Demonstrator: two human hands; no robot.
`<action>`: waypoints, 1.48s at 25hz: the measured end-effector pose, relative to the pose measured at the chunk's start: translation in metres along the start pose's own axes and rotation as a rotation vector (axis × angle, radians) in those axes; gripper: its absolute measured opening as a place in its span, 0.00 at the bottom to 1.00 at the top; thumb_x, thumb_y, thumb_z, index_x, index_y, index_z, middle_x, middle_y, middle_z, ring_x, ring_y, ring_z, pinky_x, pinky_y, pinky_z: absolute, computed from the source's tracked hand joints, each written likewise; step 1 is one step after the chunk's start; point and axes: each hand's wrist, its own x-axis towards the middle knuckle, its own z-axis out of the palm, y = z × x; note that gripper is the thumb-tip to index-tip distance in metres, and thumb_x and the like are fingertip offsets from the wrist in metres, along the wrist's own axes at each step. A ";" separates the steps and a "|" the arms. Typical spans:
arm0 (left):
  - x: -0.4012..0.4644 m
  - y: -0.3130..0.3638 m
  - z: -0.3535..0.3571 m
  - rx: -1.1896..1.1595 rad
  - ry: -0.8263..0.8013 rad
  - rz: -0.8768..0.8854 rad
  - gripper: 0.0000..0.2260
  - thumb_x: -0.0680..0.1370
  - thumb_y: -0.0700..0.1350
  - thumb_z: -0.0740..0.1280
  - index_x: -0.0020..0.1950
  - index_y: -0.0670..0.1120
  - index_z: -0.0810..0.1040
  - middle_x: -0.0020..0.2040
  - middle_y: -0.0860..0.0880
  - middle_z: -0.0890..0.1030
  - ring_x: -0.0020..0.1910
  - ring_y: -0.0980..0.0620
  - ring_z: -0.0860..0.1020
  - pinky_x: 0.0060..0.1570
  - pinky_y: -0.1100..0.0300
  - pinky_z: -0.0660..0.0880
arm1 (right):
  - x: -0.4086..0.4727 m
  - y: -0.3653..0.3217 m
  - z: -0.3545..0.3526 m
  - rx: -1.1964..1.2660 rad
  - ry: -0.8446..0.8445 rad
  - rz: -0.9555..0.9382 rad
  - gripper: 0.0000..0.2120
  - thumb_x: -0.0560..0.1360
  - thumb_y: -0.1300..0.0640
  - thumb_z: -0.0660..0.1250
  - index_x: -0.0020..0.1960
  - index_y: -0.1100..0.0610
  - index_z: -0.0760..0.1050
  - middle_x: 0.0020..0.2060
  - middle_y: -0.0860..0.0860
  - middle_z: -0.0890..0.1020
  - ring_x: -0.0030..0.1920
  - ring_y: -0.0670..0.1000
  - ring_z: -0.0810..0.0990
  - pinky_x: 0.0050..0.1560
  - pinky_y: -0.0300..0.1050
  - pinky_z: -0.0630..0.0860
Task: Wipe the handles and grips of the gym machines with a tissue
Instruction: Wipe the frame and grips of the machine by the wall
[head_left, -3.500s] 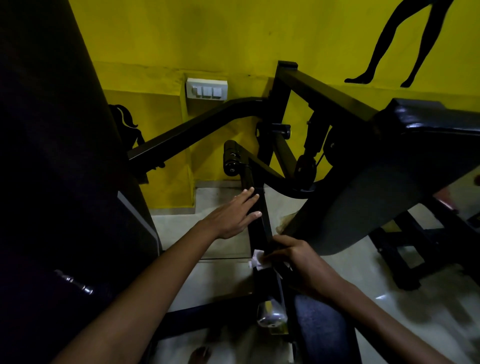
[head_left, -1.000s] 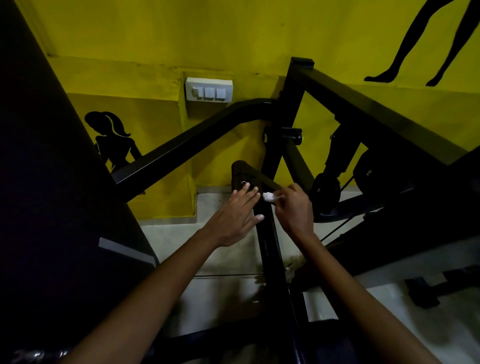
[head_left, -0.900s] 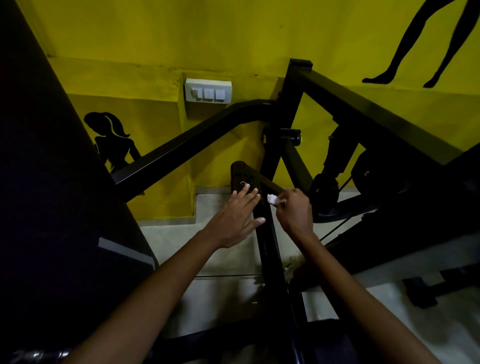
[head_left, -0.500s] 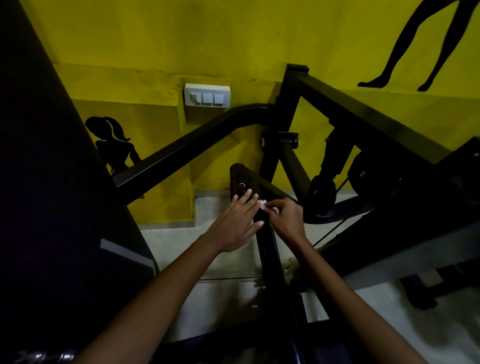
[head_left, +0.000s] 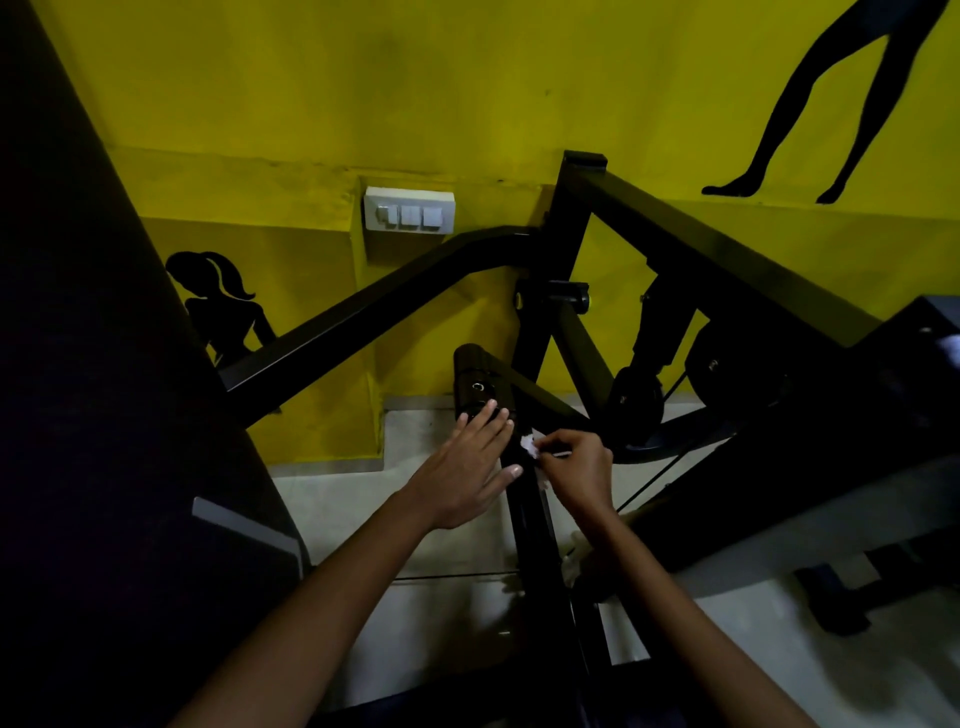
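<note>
Nearest the camera, two bare forearms reach forward over the pale floor (head_left: 447, 613) toward the black bar (head_left: 524, 499) of a gym machine, the landmark for everything here. The left hand (head_left: 462, 467) lies flat against the left side of the bar, its fingers straight and spread, gripping nothing; it appears to steady the bar. The right hand (head_left: 576, 467) sits just right of the bar with its fingers curled, pinching a small white tissue (head_left: 530, 445) that touches the bar's upper face.

To do this step well, the tissue probably needs to be pressed firmly and drawn along the full length of the bar, then turned round its sides, since a small wad covers little at each pass. The left hand should likely keep bracing so the bar does not swing away. Refolding the tissue to a fresh face would help once it picks up grime, though the dim light hides any dirt.

Just beyond the bar's top end is a black roller pad (head_left: 475, 384), under the left fingertips, which looks like the next surface to wipe. Farther behind the bar rises the black frame (head_left: 550, 249), and beyond it the yellow wall (head_left: 467, 93) with a white switch plate (head_left: 409, 210).

No containers are in view, so there are no contents to report.
</note>
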 end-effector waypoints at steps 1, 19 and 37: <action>-0.001 0.001 0.000 -0.003 -0.003 0.003 0.28 0.83 0.56 0.50 0.79 0.43 0.50 0.79 0.48 0.49 0.76 0.56 0.37 0.74 0.58 0.36 | 0.004 -0.004 0.003 0.003 0.023 0.017 0.07 0.73 0.59 0.71 0.48 0.60 0.83 0.43 0.53 0.84 0.42 0.44 0.79 0.36 0.24 0.70; -0.016 0.015 0.004 -0.095 -0.021 -0.041 0.25 0.84 0.49 0.50 0.79 0.42 0.49 0.79 0.47 0.49 0.78 0.53 0.45 0.73 0.59 0.38 | -0.061 0.014 -0.022 -0.002 0.019 -0.002 0.03 0.72 0.58 0.72 0.44 0.57 0.84 0.37 0.50 0.84 0.39 0.43 0.82 0.39 0.30 0.75; -0.030 0.037 0.006 -0.139 -0.063 -0.093 0.25 0.84 0.50 0.49 0.79 0.43 0.47 0.79 0.47 0.46 0.78 0.53 0.45 0.74 0.58 0.42 | -0.104 0.017 -0.052 0.009 -0.116 -0.171 0.06 0.72 0.60 0.73 0.49 0.56 0.82 0.42 0.47 0.84 0.43 0.38 0.81 0.47 0.33 0.78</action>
